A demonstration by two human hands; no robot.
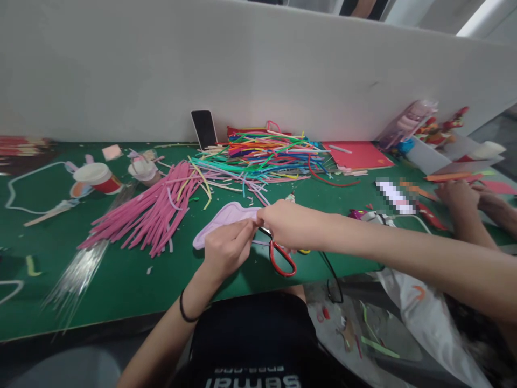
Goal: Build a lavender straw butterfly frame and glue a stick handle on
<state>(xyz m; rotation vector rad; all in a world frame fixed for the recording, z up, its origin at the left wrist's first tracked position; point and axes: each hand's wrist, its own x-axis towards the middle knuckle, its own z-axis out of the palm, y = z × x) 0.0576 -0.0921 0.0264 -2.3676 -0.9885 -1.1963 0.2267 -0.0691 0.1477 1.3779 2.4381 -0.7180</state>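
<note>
A flat lilac piece [222, 216] that looks built from pipe cleaners lies before me, with a curved outline. My left hand [228, 245] is closed in a pinch on its near right side. Fingertips of my right hand [283, 218] press together at its right end, touching the left hand's fingers; what lies exactly between them is hidden. Under my right hand are scissors with red handles [283, 261], their blades partly covered. A thin lilac stem [260, 243] runs beside them.
Pink pipe cleaners [141, 213] lie bundled on the left, over thin clear strips [83, 269]. Behind is a multicoloured pile of stems [266, 156], with a phone [204, 129] leaning on the partition. A paper cup [99, 177] stands left. Another person's hands [460, 199] work at right.
</note>
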